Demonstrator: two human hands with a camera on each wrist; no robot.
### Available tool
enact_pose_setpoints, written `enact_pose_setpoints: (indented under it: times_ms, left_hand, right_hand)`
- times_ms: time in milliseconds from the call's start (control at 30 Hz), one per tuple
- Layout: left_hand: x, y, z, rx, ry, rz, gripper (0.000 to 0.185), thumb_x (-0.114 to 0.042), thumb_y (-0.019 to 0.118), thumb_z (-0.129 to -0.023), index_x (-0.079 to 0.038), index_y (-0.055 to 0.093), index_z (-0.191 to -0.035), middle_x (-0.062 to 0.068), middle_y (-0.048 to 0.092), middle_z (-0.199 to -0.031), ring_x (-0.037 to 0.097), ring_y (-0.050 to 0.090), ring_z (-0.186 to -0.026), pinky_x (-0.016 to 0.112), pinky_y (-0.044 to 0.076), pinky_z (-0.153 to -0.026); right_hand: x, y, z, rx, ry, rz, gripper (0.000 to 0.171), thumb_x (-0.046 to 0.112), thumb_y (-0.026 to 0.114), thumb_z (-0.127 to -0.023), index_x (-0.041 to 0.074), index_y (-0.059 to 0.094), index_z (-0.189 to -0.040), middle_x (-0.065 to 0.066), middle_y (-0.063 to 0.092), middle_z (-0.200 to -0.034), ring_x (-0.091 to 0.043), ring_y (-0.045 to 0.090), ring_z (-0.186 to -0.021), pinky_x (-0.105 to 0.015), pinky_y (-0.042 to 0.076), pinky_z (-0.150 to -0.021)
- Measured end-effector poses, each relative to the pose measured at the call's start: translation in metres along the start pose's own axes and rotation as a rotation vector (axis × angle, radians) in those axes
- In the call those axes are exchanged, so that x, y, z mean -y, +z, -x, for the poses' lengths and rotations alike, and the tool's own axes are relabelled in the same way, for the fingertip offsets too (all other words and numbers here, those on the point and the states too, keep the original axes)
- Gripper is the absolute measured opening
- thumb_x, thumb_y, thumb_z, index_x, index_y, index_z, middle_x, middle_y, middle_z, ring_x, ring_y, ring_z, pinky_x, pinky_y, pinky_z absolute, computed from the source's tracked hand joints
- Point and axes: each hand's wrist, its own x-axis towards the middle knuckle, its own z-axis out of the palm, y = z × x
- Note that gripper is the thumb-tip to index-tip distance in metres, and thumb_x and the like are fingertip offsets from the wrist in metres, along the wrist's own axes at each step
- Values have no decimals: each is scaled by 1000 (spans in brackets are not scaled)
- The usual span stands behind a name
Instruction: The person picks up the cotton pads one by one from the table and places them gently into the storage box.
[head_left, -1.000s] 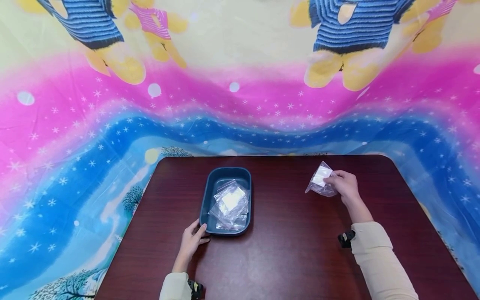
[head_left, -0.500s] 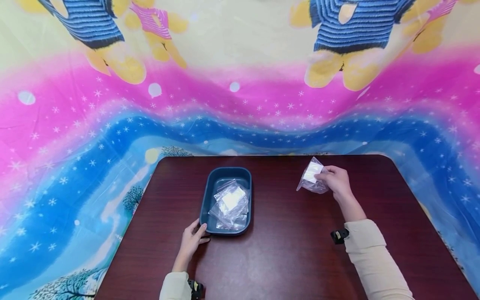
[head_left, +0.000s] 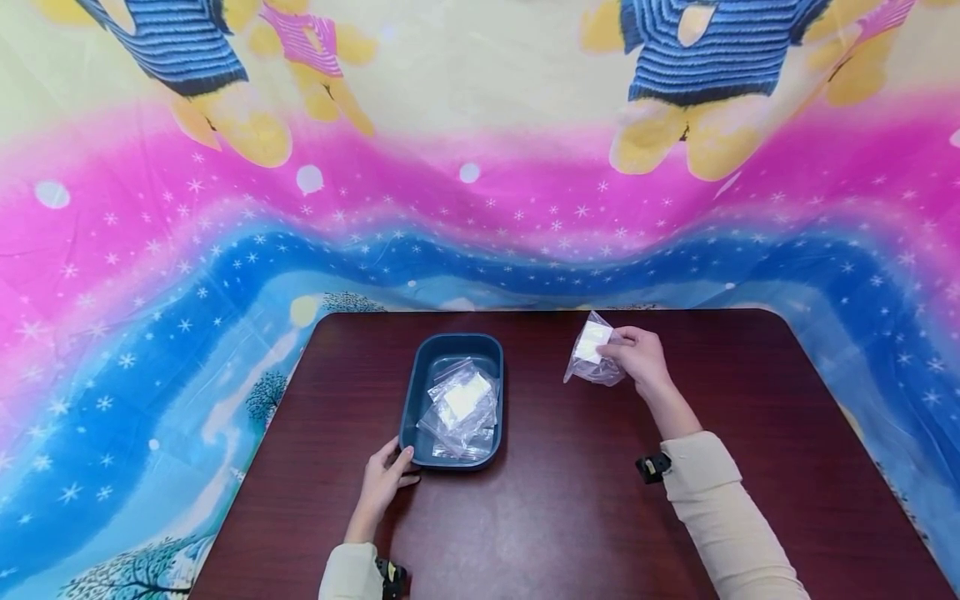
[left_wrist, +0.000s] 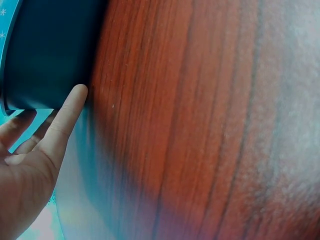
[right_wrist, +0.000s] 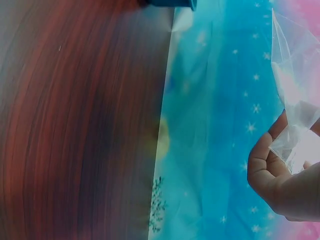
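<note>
My right hand (head_left: 639, 357) pinches a clear plastic bag (head_left: 583, 367) with a white card-like piece on it, held above the table to the right of the bin. In the right wrist view the bag (right_wrist: 295, 75) hangs crumpled from the fingers of my right hand (right_wrist: 280, 180). A dark blue plastic bin (head_left: 407, 400) holds several clear bags (head_left: 456, 408) piled together, with a white piece on top. My left hand (head_left: 382, 479) touches the bin's near left corner. In the left wrist view, straight fingers (left_wrist: 65, 117) rest against the bin's outer wall (left_wrist: 50, 55).
The bin stands left of the middle on a dark red wood-grain table (head_left: 570, 500) with rounded far corners. Just behind the table hangs a printed cloth (head_left: 525, 208) in pink and blue. A small black wrist camera (head_left: 652, 468) sits at the right cuff.
My right hand has carried the plastic bag leftward, closer to the bin. The left hand, the bin and the bags inside it have stayed in place.
</note>
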Motion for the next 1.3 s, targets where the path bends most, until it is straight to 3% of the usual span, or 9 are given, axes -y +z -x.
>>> enact_pose_setpoints:
  times_ms: [233,733,1033,1300]
  left_hand:
    - [-16,5,9,-3,5,-22,46,-6,49,-94,15,34,-132,40,47,-113,45,57,-90,50,53,-72]
    - [-14,4,8,-3,6,-14,46,-7,49,-94,15,34,-132,40,48,-112,46,56,-90,51,53,-72]
    - [-15,4,8,-8,1,-13,46,-6,49,-93,15,35,-132,40,48,-112,46,57,-90,49,53,-72]
    - [-14,4,7,-5,5,-14,47,-7,50,-93,15,35,-132,40,48,-113,45,57,-90,49,53,-72]
  right_hand:
    - [9,22,-1,10,-2,-17,31,2,69,-76,-7,58,-103,1,59,-77,-8,51,-69,-19,46,-58]
    - [29,72,1,69,-21,-127,27,-4,69,-72,-8,59,-97,4,57,-69,-7,49,-66,-17,45,-56]
    - [32,103,3,102,7,-110,21,-2,71,-72,-4,59,-89,0,46,-67,-14,44,-68,-20,41,-55]
    - [31,126,4,120,9,-103,24,-3,73,-69,-4,62,-89,-2,50,-73,-15,46,-68,-21,45,-57]
